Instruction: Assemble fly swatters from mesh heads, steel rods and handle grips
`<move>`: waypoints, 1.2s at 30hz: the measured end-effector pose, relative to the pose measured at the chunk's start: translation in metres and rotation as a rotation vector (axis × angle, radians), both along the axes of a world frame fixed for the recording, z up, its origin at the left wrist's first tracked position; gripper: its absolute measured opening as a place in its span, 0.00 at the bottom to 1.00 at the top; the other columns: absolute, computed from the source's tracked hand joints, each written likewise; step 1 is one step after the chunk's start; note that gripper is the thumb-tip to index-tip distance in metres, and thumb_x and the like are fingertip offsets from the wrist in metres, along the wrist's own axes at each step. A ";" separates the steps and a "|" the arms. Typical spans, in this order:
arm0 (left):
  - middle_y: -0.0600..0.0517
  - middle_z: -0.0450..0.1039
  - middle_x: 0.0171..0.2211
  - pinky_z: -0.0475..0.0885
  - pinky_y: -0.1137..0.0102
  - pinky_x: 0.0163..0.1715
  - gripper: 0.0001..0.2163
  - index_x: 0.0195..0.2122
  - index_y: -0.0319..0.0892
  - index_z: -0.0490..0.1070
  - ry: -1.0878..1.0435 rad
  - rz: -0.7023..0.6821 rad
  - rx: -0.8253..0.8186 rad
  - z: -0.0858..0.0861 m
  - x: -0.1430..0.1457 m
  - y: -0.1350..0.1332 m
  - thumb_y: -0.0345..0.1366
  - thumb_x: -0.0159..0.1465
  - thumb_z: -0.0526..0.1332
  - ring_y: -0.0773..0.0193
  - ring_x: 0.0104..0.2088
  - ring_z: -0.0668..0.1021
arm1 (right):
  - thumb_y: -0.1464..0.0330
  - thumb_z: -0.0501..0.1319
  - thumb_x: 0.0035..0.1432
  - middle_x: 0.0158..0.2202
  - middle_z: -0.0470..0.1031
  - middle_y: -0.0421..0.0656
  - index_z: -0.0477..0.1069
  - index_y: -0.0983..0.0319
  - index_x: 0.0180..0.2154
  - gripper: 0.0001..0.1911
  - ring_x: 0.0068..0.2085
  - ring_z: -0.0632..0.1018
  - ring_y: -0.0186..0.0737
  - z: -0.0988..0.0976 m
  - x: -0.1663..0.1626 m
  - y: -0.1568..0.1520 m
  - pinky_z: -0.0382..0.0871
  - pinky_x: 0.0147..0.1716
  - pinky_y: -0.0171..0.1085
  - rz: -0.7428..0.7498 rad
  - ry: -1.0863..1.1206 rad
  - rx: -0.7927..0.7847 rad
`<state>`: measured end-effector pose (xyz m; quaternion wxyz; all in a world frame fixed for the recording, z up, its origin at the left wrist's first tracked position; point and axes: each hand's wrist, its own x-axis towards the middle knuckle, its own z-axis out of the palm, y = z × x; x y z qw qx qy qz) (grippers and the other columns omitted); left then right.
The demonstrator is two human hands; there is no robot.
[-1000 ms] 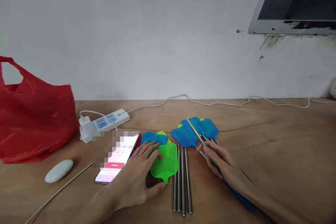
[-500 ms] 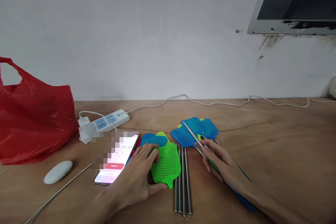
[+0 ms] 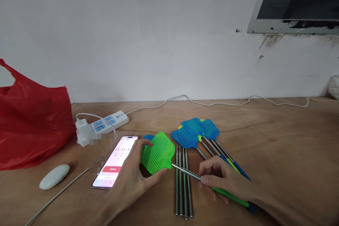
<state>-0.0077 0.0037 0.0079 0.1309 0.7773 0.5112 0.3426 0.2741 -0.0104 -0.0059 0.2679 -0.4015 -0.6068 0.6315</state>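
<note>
My left hand (image 3: 134, 176) is closed on a green mesh fly-swatter head (image 3: 158, 152), lifted and tilted just above the wooden table (image 3: 278, 148). My right hand (image 3: 225, 180) grips a metal rod with a green handle (image 3: 230, 196); the rod's tip (image 3: 185, 171) meets the socket at the base of the green head. Below them lie several bare metal rods (image 3: 183, 183) side by side. Assembled blue swatters (image 3: 194, 131) lie fanned out behind my right hand. A blue head (image 3: 148, 137) peeks out behind the green one.
A lit phone (image 3: 116, 160) lies left of my left hand. Further left are a white power strip (image 3: 102, 125), a white oval device (image 3: 54, 176), a thin rod (image 3: 57, 195) and a red plastic bag (image 3: 31, 123). A white cable (image 3: 225, 103) runs along the wall.
My left hand picked the green head up off the table and tilted it. My right hand swung its rod down and left, bringing the tip to the head's socket.
</note>
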 end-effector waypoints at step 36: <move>0.45 0.71 0.56 0.76 0.55 0.48 0.21 0.54 0.47 0.63 -0.582 0.034 -0.100 -0.005 -0.003 0.009 0.44 0.63 0.65 0.49 0.53 0.76 | 0.52 0.68 0.50 0.15 0.66 0.33 0.72 0.63 0.27 0.20 0.12 0.62 0.26 0.013 -0.003 -0.001 0.55 0.10 0.26 -0.099 -0.128 0.058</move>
